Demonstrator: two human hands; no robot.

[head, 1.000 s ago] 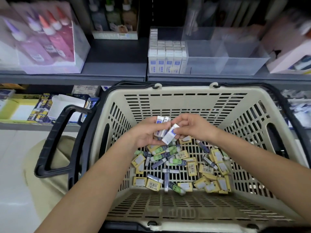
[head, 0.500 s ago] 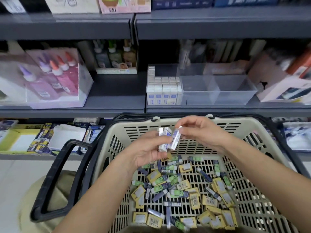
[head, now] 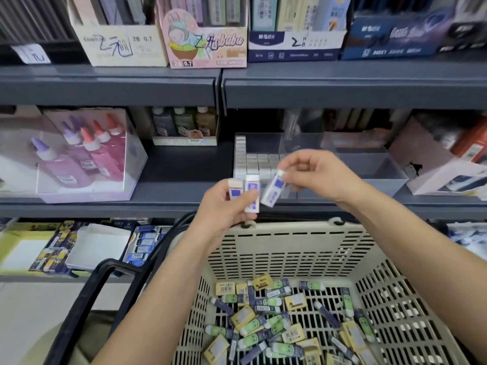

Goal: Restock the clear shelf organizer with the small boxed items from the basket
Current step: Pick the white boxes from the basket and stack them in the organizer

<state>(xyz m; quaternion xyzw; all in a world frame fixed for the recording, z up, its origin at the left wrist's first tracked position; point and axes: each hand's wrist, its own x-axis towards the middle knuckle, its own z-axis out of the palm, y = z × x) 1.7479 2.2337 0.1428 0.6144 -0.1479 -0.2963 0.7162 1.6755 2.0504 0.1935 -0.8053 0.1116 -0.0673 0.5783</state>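
Note:
My left hand [head: 224, 209] grips two small white-and-blue boxes [head: 245, 192] upright, above the far rim of the beige basket [head: 292, 241]. My right hand [head: 313, 175] pinches a third white-and-blue box [head: 272, 189] by its top end, tilted, just right of the other two. Behind the hands on the middle shelf stands the clear organizer [head: 369, 167]; its left compartment holds rows of the same white boxes [head: 253, 162], and the right compartments look bare. Many small yellow, green and dark boxed items [head: 279, 322] lie on the basket floor.
A clear bin of glue bottles [head: 79, 156] stands at the left of the same shelf, small bottles [head: 184, 125] behind it. Cardboard display boxes [head: 205, 40] line the upper shelf. The basket's black handle [head: 87, 296] hangs at its left. A pink-white carton [head: 442, 164] stands right of the organizer.
Both hands have risen out of the basket with the boxes, up to the organizer's level. The view has tilted up, bringing the upper shelf into sight.

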